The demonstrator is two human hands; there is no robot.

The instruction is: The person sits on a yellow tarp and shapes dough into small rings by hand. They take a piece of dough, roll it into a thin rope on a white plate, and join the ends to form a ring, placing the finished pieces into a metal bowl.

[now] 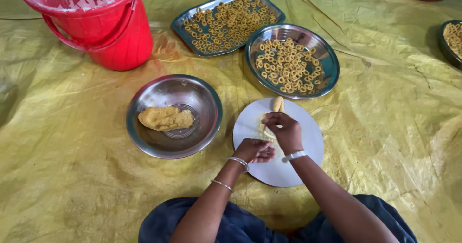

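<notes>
Both hands work over a round white board (298, 168) lying on the yellow sheet (72, 175) covering the floor, near its close edge. Right hand (287, 131) is curled, fingertips pinching a thin strip of yellow dough (267, 133) against the board. Left hand (253, 150) sits just beside it, fingers bent and loosely closed on the dough's near end; exact grip not clear. A short dough roll (277, 104) lies at the board's far edge. Left of the board: steel bowl (144, 142) with a dough lump (165, 118). Beyond the board: round steel plate (327, 74) and rectangular tray (185, 19), both holding dough rings (287, 65). Red bucket (120, 40) at the far left.
</notes>
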